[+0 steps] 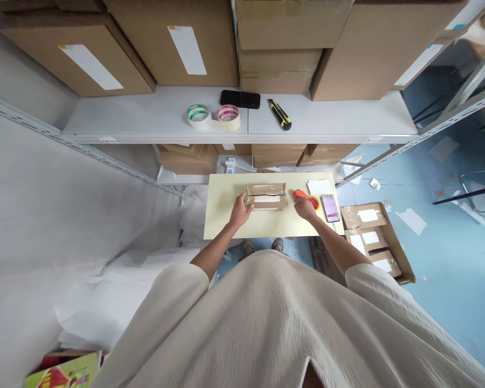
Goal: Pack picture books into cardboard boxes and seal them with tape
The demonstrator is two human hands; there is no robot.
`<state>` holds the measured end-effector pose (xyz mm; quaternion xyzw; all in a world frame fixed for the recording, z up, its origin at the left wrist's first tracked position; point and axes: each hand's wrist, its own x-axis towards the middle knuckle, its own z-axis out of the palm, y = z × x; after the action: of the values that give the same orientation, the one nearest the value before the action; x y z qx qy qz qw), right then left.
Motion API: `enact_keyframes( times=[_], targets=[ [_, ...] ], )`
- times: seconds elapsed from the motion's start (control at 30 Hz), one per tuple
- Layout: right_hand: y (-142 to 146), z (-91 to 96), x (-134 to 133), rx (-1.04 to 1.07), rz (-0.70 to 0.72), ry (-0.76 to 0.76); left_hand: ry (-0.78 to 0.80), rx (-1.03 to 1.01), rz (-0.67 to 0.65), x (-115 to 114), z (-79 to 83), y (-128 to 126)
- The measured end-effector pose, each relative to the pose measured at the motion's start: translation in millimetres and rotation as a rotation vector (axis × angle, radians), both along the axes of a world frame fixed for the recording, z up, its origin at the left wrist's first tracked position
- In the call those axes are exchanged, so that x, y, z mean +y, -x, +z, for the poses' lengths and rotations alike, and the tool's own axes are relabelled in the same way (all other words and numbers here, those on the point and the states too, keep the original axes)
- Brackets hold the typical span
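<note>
A small cardboard box (266, 203) with shiny clear tape and a white label lies on the pale yellow table (222, 207). My left hand (241, 210) grips the box's left end, thumb along the near side. To the right of the box, my right hand (304, 207) is closed on an orange-red tape dispenser (300, 194), with its yellow-rimmed roll showing beside the fingers. Part of the dispenser is hidden under the hand. A phone with a lit screen (330, 208) lies right of it, and white labels or papers (318, 187) lie behind.
A grey shelf (307, 121) stands behind the table, bearing large cardboard boxes (202, 48), two tape rolls (228, 117), a black phone (240, 99) and a yellow-black box cutter (280, 115). An open carton of labelled boxes (406, 264) sits at right; white wrapping (133, 302) lies at left.
</note>
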<state>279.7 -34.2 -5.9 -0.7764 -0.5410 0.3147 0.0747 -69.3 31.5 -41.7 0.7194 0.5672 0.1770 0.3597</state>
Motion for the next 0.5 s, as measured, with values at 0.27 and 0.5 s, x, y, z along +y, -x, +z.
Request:
enact_keyframes(
  times=[0.27,0.5],
  targets=[
    [24,-11.3,15,0.494,-0.099,-0.078,0.064,-0.269,0.157,-4,-6.4,-11],
    [13,-2.3,32,0.365,-0.141,-0.131,0.075,-0.282,0.236,15,13.8,-23]
  ],
)
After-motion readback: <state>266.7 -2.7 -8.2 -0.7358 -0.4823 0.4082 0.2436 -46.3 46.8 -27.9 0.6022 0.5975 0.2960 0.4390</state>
